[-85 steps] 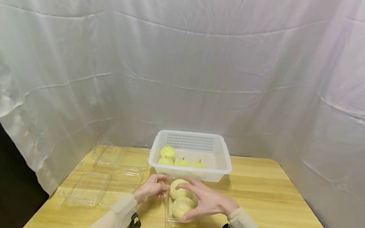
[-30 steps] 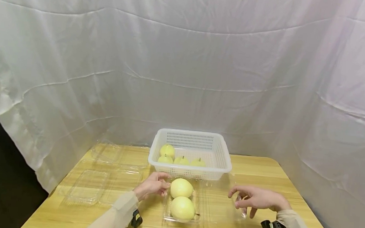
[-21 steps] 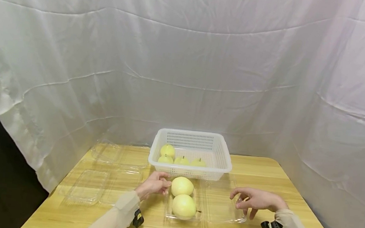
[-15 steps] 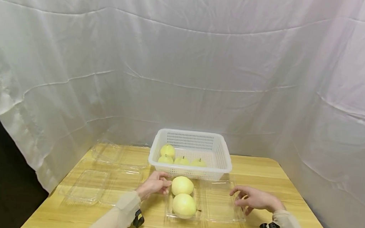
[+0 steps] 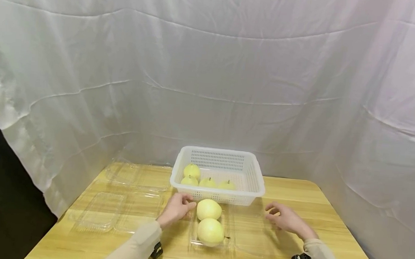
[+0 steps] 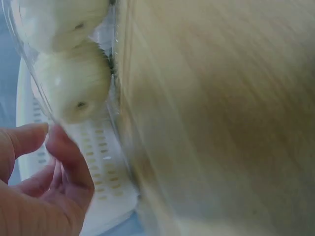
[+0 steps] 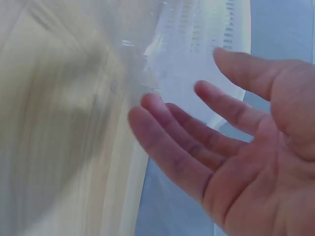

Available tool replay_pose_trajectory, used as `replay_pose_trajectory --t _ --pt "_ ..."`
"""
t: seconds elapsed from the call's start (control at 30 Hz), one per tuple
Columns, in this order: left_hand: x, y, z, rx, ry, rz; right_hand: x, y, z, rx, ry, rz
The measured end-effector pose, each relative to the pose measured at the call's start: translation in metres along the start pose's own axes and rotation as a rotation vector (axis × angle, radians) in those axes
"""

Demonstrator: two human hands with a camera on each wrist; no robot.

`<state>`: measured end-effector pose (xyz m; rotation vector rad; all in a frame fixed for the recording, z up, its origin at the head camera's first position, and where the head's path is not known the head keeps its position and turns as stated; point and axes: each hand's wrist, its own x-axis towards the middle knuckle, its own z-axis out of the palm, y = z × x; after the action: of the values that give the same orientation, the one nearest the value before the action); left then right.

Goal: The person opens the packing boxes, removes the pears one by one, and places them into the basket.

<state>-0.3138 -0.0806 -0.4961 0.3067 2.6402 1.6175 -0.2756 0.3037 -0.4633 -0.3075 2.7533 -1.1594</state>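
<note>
Two pale yellow pears, the far one (image 5: 209, 209) and the near one (image 5: 211, 232), lie in the tray of a clear plastic clamshell container (image 5: 195, 242). Its see-through lid (image 5: 252, 232) lies folded out to the right; its outline is faint. My left hand (image 5: 176, 210) pinches the tray's left rim near the far corner; in the left wrist view thumb (image 6: 32, 137) and forefinger meet at that edge. Beside the lid's right side, my right hand (image 5: 288, 221) has loosely spread fingers and holds nothing. Whether it touches the lid I cannot tell.
Behind the container stands a white slotted basket (image 5: 217, 191) with several pears (image 5: 192, 171) in its left and front part. More clear clamshells (image 5: 102, 210) lie opened out at the table's left. Pale cloth (image 5: 233, 86) hangs around the wooden table (image 5: 315, 252).
First my right hand was over the pears; it moved right to the lid, gripped its edge, then loosened and shifted slightly away from me. My left hand stayed at the tray's rim.
</note>
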Motion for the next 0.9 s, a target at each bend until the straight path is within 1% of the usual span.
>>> replay_pose_trajectory --t 0.03,0.1,0.17,0.23,0.3,0.4,0.47,0.57,0.67,0.77,0.9 --pt "-0.001 0.002 0.000 0.056 0.019 0.034 0.002 -0.001 0.001 -0.027 0.039 -0.005" --pt "-0.003 0.008 0.001 0.131 0.041 0.103 0.006 -0.003 0.003 -0.090 0.125 -0.035" --pt "-0.007 0.013 0.002 0.182 0.040 0.171 0.012 -0.005 0.005 -0.158 0.220 -0.071" --pt "-0.011 0.018 0.005 0.213 0.014 0.223 0.017 -0.007 0.008 -0.193 0.302 -0.103" --pt "-0.016 0.023 0.008 0.252 -0.017 0.278 0.022 -0.009 0.011 -0.208 0.365 -0.120" --pt "-0.022 0.029 0.013 0.336 -0.054 0.353 0.028 -0.012 0.014 -0.199 0.436 -0.153" --pt "-0.026 0.032 0.016 0.409 -0.086 0.403 0.031 -0.015 0.016 -0.206 0.476 -0.176" --pt "-0.032 0.037 0.019 0.553 -0.144 0.481 0.036 -0.018 0.018 -0.247 0.505 -0.222" --pt "-0.038 0.041 0.022 0.693 -0.187 0.541 0.043 -0.022 0.019 -0.308 0.497 -0.269" --pt "-0.043 0.044 0.025 0.768 -0.211 0.553 0.050 -0.025 0.021 -0.341 0.462 -0.306" --pt "-0.047 0.045 0.030 0.820 -0.210 0.532 0.057 -0.027 0.023 -0.368 0.414 -0.334"
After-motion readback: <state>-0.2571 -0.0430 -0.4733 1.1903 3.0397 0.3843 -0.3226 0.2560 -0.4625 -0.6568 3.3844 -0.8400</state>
